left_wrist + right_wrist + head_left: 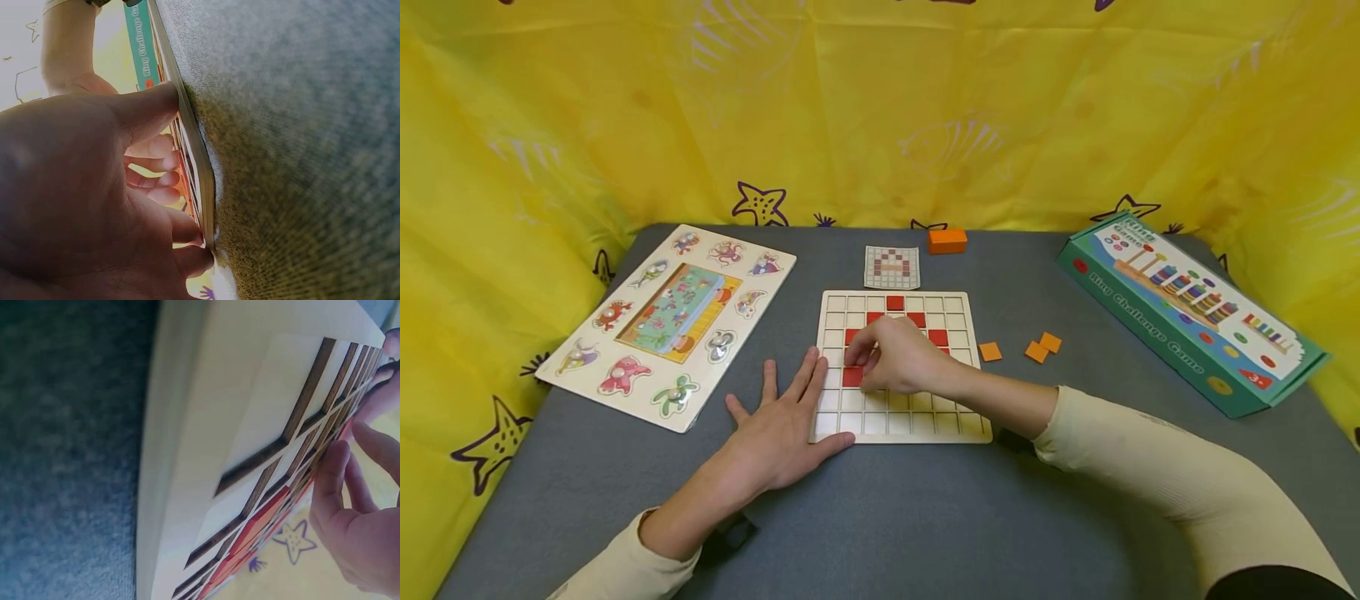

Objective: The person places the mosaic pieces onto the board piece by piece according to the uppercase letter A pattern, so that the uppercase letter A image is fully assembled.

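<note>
A white wooden grid board [910, 440] with red square tiles [937, 337] set in some cells lies in front of me. My left hand [782, 437] is spread flat at its lower left corner, fingertips along the left edge and thumb on the front edge. In the left wrist view the thumb [150, 109] rests against the board's side [203, 181]. Over the board's middle left, my right hand [898, 354] has its fingers bent down beside a red tile [852, 377]. Its fingertips [868, 379] are right at the cells; I cannot tell whether they pinch a tile.
Three orange tiles [990, 352] lie right of the board. Behind it are a small pattern card [892, 279] and an orange block [947, 242]. A picture puzzle board [741, 333] lies at left, a green game box [1157, 342] at right. A yellow curtain [850, 100] encloses the table.
</note>
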`<state>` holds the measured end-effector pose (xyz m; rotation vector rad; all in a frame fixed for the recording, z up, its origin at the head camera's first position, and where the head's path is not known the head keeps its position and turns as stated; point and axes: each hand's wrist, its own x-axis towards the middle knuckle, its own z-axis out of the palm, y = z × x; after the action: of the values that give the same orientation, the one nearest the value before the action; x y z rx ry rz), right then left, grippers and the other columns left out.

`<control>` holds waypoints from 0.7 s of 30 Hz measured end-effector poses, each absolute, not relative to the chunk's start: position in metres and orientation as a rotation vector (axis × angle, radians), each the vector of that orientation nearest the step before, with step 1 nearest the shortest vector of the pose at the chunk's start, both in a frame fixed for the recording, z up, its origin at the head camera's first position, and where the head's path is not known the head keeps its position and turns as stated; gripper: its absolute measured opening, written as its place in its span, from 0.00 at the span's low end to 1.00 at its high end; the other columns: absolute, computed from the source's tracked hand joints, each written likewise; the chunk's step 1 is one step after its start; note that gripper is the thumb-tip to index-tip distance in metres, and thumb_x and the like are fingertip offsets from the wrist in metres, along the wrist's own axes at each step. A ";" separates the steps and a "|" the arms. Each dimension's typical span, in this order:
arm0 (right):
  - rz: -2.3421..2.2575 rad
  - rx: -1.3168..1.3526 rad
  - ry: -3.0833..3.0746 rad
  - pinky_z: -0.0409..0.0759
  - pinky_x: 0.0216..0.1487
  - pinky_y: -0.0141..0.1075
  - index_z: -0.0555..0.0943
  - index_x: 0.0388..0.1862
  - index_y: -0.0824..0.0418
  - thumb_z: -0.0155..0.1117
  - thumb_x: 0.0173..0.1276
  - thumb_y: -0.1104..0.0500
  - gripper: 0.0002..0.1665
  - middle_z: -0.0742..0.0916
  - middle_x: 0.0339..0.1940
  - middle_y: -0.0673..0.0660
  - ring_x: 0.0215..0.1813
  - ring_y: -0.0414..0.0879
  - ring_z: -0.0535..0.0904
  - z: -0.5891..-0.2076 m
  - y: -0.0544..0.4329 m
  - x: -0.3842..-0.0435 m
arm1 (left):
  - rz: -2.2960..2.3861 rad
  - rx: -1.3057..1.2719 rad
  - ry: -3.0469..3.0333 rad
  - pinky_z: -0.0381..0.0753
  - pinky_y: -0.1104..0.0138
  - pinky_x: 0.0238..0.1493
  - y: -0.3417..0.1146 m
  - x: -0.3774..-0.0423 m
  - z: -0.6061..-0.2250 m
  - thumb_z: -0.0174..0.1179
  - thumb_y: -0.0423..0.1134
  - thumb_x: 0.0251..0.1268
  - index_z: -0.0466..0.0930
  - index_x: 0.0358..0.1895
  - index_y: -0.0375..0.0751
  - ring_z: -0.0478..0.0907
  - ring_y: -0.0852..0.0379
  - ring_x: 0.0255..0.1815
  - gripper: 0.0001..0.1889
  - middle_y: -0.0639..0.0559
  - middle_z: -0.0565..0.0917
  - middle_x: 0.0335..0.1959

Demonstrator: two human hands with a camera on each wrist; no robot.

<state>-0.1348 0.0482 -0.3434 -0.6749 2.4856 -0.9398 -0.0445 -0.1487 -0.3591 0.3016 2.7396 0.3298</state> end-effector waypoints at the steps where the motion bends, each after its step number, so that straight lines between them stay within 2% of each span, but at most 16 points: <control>1: -0.945 -0.674 2.481 0.82 0.38 0.33 0.91 0.38 0.55 0.80 0.53 0.68 0.14 0.89 0.32 0.51 0.33 0.41 0.84 -0.343 0.050 -0.135 | 0.328 0.300 2.740 0.41 0.11 0.56 -0.149 -0.044 -0.359 0.57 0.74 0.67 0.43 0.87 0.45 0.37 0.19 0.82 0.56 0.49 0.42 0.88; 11: -1.000 -0.645 2.477 0.84 0.42 0.34 0.91 0.43 0.56 0.74 0.58 0.68 0.14 0.91 0.40 0.51 0.38 0.42 0.86 -0.336 0.072 -0.136 | 0.323 0.287 2.722 0.40 0.11 0.56 -0.147 -0.046 -0.359 0.57 0.74 0.66 0.42 0.87 0.45 0.35 0.19 0.82 0.57 0.49 0.41 0.89; 21: -1.066 -0.556 2.515 0.83 0.42 0.38 0.91 0.45 0.57 0.74 0.61 0.66 0.13 0.92 0.41 0.54 0.39 0.44 0.85 -0.330 0.114 -0.136 | 0.343 0.279 2.713 0.38 0.11 0.57 -0.147 -0.046 -0.358 0.58 0.73 0.67 0.42 0.87 0.45 0.34 0.19 0.82 0.57 0.49 0.40 0.89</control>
<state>-0.1358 0.1136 -0.3302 -0.5564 2.5154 -1.0665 -0.0459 -0.1471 -0.3580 0.2789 2.7133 0.3430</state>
